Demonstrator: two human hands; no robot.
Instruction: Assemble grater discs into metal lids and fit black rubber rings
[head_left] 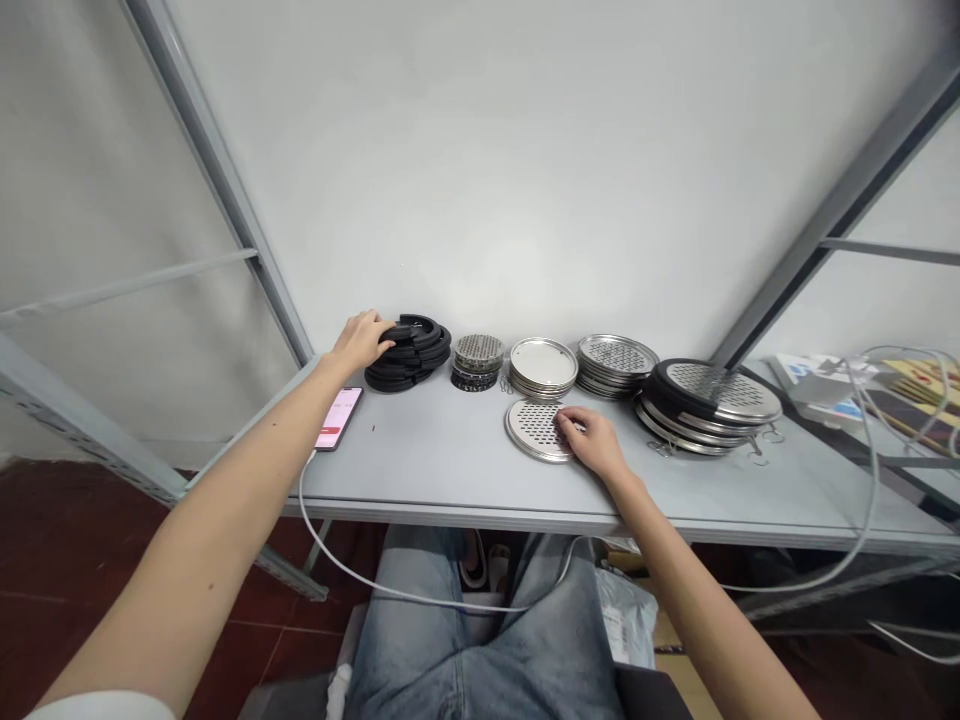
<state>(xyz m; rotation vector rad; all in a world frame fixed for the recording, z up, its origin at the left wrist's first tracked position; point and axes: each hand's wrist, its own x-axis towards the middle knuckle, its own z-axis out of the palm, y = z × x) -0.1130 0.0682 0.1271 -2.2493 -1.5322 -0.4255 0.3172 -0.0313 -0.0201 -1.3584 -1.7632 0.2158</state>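
At the back left of the shelf, my left hand (364, 338) has its fingers closed over the edge of a black ring (405, 332) at the top of a pile of such rings. In front of me lies a round perforated metal plate (534, 430) with a raised rim. My right hand (590, 437) grips its right side, fingertips on the holes; the thumb is partly hidden. Behind that plate stands a stack of round metal trays (544, 362), the top one with a plain light inside.
Small perforated discs (478, 352) are stacked beside the rings. More perforated plates (616, 358) stand behind, and larger black-edged assemblies (709, 395) at right, with small wire hooks (761, 455). A phone (339, 418) with a white cable (390, 590) lies at left. Metal uprights (217, 170) flank the shelf.
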